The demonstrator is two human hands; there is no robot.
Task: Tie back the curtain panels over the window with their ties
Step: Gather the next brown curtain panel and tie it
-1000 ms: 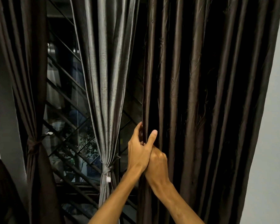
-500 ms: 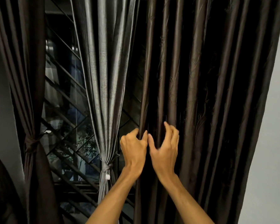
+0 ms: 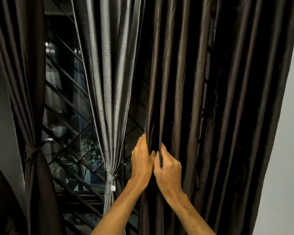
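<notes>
So I'm on the one panel that's still loose: the dark brown glossy curtain panel (image 3: 210, 99) hanging down the right side of the window (image 3: 66, 107), right up to the pale wall (image 3: 292, 150). My left hand (image 3: 142, 162) has its fingers curled round the panel's inner edge. My right hand (image 3: 168, 172) is touching it and pinching the next pleat over.

I'd call this the gathering step. Next I reckon I rake the other pleats in from the wall side into one bundle, then find its tie, which I can't see anywhere here.

The silver-grey curtain panel (image 3: 109, 82) mid-window sits in its grey tie (image 3: 111, 178). The brown panel at the window's left edge (image 3: 29, 99) is in a brown knotted tie (image 3: 31, 152).

Writing: nothing readable. There's a small white tag (image 3: 113, 188) under the grey tie, too tiny to tell.
</notes>
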